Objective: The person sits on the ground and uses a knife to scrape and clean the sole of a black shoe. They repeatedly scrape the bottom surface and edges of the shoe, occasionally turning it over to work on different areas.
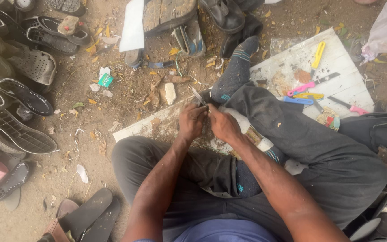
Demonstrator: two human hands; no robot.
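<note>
Pinching at a thin metal blade (199,96), the left hand (190,120) is seen with fingers curled closed round its lower end; the right hand (222,125) is pressed against it, fingers bent, though what they clasp cannot be told; both hands are held just over the near edge of the white board (337,58); on the board's far part, a yellow-handled tool (317,55) and a pink-handled tool (300,88) are laid; well left of the board, dark sandals (21,94) are heaped on the sandy ground (90,143).
</note>
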